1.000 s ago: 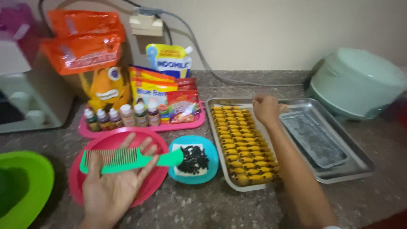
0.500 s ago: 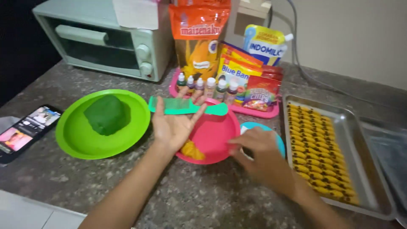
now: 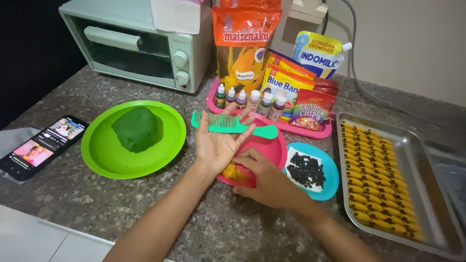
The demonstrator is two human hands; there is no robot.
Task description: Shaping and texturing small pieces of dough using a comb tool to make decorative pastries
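The left hand (image 3: 219, 143) lies palm up and open over the pink plate (image 3: 272, 148), a green comb (image 3: 233, 124) resting across its fingers. The right hand (image 3: 267, 182) curls its fingers on yellow dough (image 3: 233, 172) at the plate's near edge. A green bowl (image 3: 167, 145) with green dough (image 3: 137, 128) sits left on the surface.

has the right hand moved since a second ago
Yes. The right hand left the metal tray of yellow pieces and now reaches into the pink plate beside the left hand.

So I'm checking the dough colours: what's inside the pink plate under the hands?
Inside the pink plate, a bit of yellow dough shows between the left hand and right hand; the rest is covered.
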